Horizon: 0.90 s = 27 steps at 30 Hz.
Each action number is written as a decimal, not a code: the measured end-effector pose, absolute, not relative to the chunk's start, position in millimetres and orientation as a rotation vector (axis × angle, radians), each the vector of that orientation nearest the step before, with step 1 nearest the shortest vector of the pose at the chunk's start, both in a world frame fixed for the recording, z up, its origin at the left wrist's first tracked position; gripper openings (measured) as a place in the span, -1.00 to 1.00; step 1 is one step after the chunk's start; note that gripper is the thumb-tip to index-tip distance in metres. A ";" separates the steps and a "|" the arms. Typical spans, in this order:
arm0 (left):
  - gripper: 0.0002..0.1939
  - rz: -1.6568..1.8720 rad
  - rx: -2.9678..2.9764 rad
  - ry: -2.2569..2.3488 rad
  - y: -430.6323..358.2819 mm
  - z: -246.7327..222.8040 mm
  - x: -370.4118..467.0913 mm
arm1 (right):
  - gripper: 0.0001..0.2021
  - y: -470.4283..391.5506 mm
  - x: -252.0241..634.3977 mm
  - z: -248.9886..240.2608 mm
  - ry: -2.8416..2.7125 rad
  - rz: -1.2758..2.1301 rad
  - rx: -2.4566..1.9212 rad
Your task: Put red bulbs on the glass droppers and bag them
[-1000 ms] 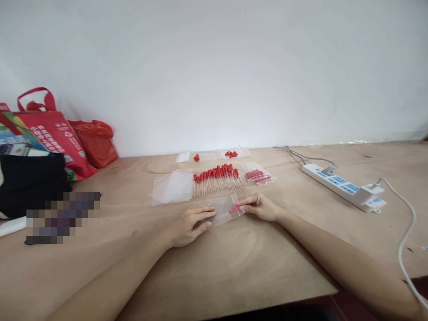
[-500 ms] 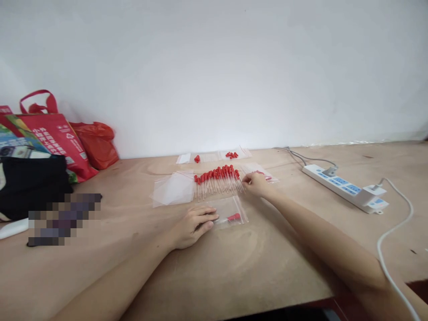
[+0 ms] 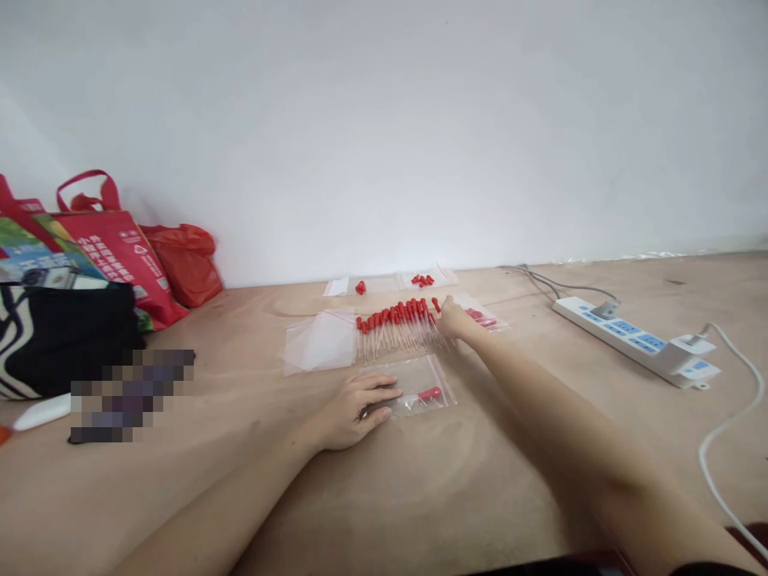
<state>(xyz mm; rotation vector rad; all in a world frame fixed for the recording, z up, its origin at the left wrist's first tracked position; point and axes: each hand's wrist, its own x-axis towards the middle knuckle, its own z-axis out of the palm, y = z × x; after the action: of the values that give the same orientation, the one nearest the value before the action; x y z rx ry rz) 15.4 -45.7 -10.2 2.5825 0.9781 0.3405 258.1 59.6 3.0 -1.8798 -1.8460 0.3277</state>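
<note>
My left hand (image 3: 360, 410) lies with its fingers stretched out on a clear zip bag (image 3: 441, 370). Inside that bag is a dropper with a red rubber bulb (image 3: 430, 394); its far end is partly under my fingers. Beyond it, a row of several red-bulbed droppers (image 3: 396, 324) lies side by side, bulbs toward the wall. At the row's right end my right hand (image 3: 454, 320) pinches a single dropper (image 3: 436, 305), whose red bulb stands slightly apart from the others. The fingertips are partly hidden by the hand itself.
Flat clear bags (image 3: 318, 344) lie left of the row, and a bag of red bulbs (image 3: 481, 318) at its right. More red bulbs (image 3: 423, 280) lie on plastic near the wall. A white power strip (image 3: 636, 340) with cables sits right; shopping bags (image 3: 129, 260) stand left.
My right hand has moved slightly away from me along the row's right end, and one dropper there now stands apart from the rest. The left hand stays on the bag; the view has shifted slightly.
</note>
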 end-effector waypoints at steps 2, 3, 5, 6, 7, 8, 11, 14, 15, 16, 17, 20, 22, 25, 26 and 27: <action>-0.66 0.341 2.585 0.974 -46.2 -10.0 15.4 | -0.37 44.5 268.8 5.1 -1.855 0.358 -1.831; -0.66 0.343 2.587 0.973 -46.4 -9.9 15.4 | -0.33 35.5 274.4 4.4 -1.851 0.426 -1.739; -0.66 0.353 2.593 0.972 -46.4 -10.0 15.4 | -0.30 16.8 283.8 -0.8 -1.730 0.647 -1.560; -0.66 0.357 2.596 0.971 -46.1 -10.1 15.5 | -0.30 8.0 286.5 -4.9 -1.633 0.738 -1.510; -0.66 0.358 2.599 0.970 -45.8 -10.2 15.7 | -0.31 0.3 287.7 -9.4 -1.535 0.803 -1.473; -0.66 0.360 2.600 0.973 -45.4 -10.3 15.9 | -0.31 -6.1 287.2 -14.0 -1.442 0.847 -1.446; -0.66 0.361 2.598 0.986 -44.6 -10.6 16.5 | -0.32 -16.3 278.5 -25.0 -1.228 0.917 -1.390; -0.66 0.366 2.604 0.994 -44.7 -11.2 16.4 | -0.25 -17.2 267.1 -30.1 -1.127 0.938 -1.339; -0.66 0.368 2.609 0.991 -44.9 -11.5 16.2 | -0.23 -17.0 264.0 -31.0 -1.111 0.945 -1.321; -0.66 0.373 2.614 0.987 -44.9 -12.0 15.9 | -0.21 -17.0 261.6 -31.9 -1.100 0.958 -1.301; -0.66 0.380 2.618 0.981 -44.9 -12.4 15.6 | -0.21 -17.2 259.8 -32.8 -1.092 0.976 -1.281; -0.65 0.394 2.623 0.974 -44.6 -13.5 15.1 | -0.24 -18.9 258.6 -34.9 -1.081 0.998 -1.236; -0.65 0.390 2.624 0.980 -44.5 -13.6 15.2 | -0.27 -19.8 261.3 -35.1 -1.091 0.945 -1.226; -0.65 0.367 2.622 0.988 -44.8 -13.2 15.3 | -0.29 -19.9 267.7 -33.5 -1.117 0.830 -1.228; -0.65 0.360 2.622 0.988 -45.0 -13.1 15.2 | -0.30 -19.8 269.6 -33.0 -1.120 0.808 -1.230; -0.65 0.356 2.623 0.987 -45.0 -13.1 15.1 | -0.31 -19.9 270.9 -32.6 -1.119 0.799 -1.231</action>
<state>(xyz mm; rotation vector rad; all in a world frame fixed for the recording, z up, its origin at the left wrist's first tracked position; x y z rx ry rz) 15.1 -45.0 -13.1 2.6229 0.9870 0.3556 270.9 -19.9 -32.6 -1.2309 -1.1191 0.7987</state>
